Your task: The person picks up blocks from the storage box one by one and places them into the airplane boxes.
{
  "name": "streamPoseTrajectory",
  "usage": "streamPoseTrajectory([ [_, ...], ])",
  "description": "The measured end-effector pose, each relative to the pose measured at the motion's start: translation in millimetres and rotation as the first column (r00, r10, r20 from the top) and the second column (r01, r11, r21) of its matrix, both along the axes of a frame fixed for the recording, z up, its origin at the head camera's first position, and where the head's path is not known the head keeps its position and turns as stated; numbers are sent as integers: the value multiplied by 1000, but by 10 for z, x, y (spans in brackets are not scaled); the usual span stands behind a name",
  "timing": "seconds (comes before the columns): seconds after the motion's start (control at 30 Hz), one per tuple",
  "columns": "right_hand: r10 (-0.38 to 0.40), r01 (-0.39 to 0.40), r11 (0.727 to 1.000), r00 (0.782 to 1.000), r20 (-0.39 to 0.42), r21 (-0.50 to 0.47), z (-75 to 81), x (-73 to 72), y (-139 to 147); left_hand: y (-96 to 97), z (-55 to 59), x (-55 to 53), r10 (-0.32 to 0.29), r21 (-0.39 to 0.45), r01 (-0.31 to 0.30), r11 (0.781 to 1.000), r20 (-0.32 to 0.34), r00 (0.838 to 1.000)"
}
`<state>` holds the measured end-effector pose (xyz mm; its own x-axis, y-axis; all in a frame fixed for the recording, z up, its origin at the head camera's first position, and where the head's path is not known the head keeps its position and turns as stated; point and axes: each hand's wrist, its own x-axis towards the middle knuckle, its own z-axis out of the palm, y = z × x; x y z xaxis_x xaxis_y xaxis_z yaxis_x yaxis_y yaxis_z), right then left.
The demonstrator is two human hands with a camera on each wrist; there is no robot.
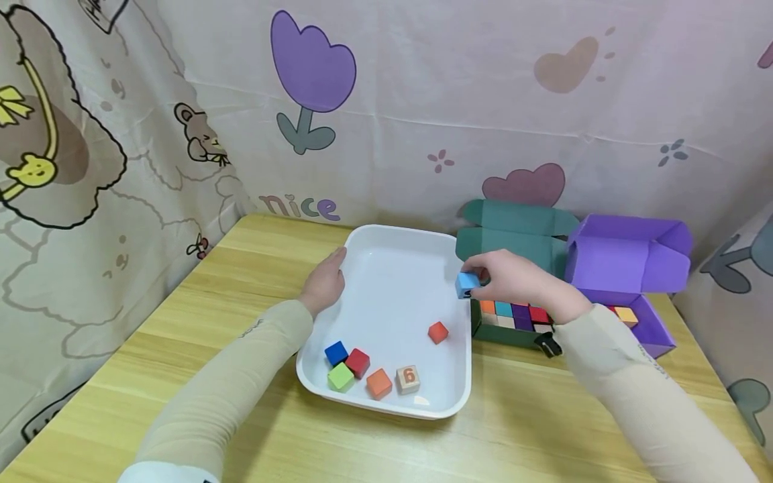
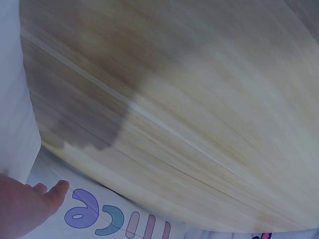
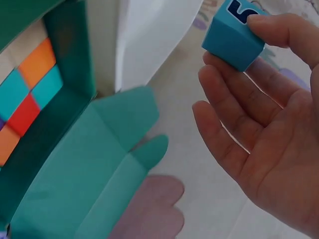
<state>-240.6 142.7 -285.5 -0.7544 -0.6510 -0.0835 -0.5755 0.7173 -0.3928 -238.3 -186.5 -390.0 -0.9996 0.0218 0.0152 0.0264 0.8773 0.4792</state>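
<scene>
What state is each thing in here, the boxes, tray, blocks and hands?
Green box: open, blocks inside
Purple box: open, blocks inside
Tray: holding six loose blocks
Light blue block: held up
Right hand: pinching that block
Left hand: against the tray's left side

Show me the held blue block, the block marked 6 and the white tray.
Held blue block point(image 3: 233, 44), right wrist view, side face below the numeral.
Block marked 6 point(image 1: 409, 376), head view, numbered face.
White tray point(image 1: 395, 285), head view, bare inner floor.

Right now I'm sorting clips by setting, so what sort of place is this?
Probably an indoor play or filming corner: a wood-grain table, cartoon-printed cloth hung behind it, and a white tray holding colored blocks.
</scene>
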Motion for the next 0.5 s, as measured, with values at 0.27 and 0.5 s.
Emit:
streamPoseTrajectory([
  [0.27, -22, 22, 999, 1000, 15, -28, 54, -26, 378, 6, -1, -3, -3, -1, 3, 1000, -6, 1000],
  [0.5, -85, 85, 996, 996, -14, -17, 29, -65, 782, 12, 1, -18, 13, 6, -13, 1000, 10, 1000],
])
